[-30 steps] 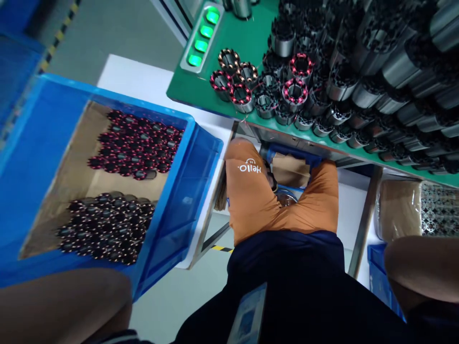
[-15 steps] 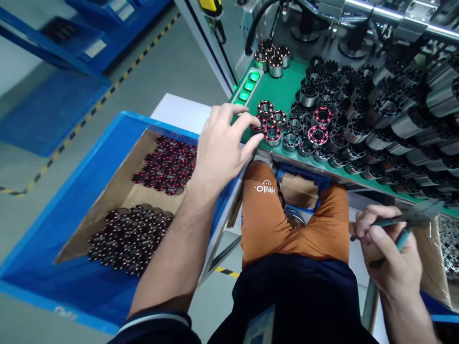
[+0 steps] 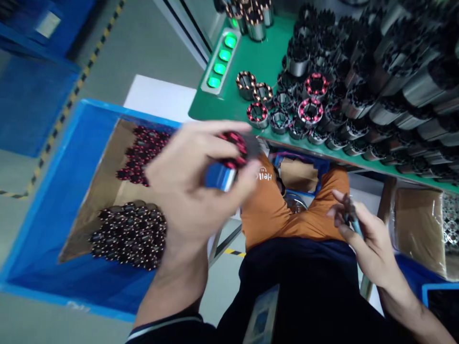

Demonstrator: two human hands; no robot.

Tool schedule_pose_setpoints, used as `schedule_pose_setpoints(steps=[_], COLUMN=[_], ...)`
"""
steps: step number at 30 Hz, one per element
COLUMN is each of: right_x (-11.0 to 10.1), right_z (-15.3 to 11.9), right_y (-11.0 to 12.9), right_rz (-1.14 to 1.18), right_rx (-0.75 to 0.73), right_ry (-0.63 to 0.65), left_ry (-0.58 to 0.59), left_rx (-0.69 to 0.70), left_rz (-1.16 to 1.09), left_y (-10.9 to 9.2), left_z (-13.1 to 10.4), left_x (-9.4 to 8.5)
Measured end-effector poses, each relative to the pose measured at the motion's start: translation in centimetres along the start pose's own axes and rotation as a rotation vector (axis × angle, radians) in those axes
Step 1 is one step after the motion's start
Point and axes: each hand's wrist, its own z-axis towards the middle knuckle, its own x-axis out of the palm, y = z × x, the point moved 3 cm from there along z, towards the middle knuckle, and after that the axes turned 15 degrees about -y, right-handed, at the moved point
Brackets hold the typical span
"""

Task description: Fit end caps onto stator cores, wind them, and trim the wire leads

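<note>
1 red-wound core (image 3: 244, 144) between thumb and fingers of left hand (image 3: 186, 179).

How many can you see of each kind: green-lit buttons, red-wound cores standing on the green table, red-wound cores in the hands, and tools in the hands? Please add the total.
Green-lit buttons: 4
Red-wound cores on the green table: 3
Red-wound core in the left hand: 1
Tool in the right hand: 1
Total: 9
</note>
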Motion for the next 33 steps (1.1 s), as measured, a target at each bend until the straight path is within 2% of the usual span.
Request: schedule_pose_setpoints(steps=[2, 4, 6, 9, 21, 27, 33], right_x=[0.8, 1.2, 1.2, 0.9, 2.3, 2.2, 2.6], right_z=[0.2, 0.4, 0.5, 0.4, 0.6, 0.6, 0.5], right_y=[1.0, 1.7, 2.1, 1.9, 1.4, 1.4, 1.7], right_rz=[-0.016, -0.020, -0.038, -0.076, -0.006, 0.020, 0.030], right_rx=[-0.074, -0.109, -0.120, -0.115, -0.087, -0.089, -0.095], right_ry=[0.079, 0.093, 0.079, 0.081, 0.099, 0.116, 0.079], left_ry=[0.131, 0.178, 0.144, 0.091, 0.194, 0.188, 0.164], left_rx=[-0.106, -0.209, -0.242, -0.198, -0.135, -0.129, -0.119], left_rz=[-0.125, -0.211, -0.213, -0.144, -0.119, -0.130, -0.144], left_y=[-2.6, -4.1, -4.6, -4.7, -5.3, -5.3, -5.4], left_z=[-1.7, -3.3, -4.5, -5.2, -5.3, -5.6, -5.6], left_x=[1.3, 2.7, 3.7, 4.4, 4.2, 4.2, 3.8])
